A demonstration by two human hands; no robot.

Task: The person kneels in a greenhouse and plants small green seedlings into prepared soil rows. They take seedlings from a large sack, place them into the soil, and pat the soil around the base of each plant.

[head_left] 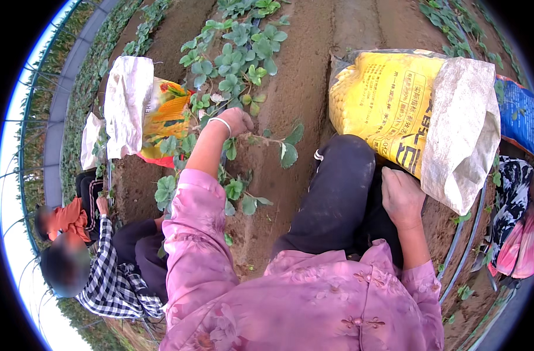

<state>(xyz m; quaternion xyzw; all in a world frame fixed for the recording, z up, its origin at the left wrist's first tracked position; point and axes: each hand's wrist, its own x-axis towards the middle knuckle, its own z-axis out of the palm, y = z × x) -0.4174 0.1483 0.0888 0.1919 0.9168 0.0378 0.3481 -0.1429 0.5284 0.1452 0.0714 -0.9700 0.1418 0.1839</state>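
Note:
My left hand (235,123), with a white bangle at its wrist, reaches down among the strawberry plants (231,66) of the row. Its fingers are curled downward near a stem that runs right to a few leaves (289,153); whether they grip it is hidden. Close to my right knee, my right hand (400,193) rests with bent fingers against the lower side of a large yellow woven sack (381,96) with a rolled white rim (460,127). Its fingertips are partly hidden, so a grip on the sack cannot be made out.
Left of the row stands a colourful sack with a white rolled top (128,105). A person in a checked shirt (113,281) and another in orange (73,217) crouch at the left. A blue sack (519,116) and drip hoses (464,245) lie at the right, with soil furrows (306,66) between the rows.

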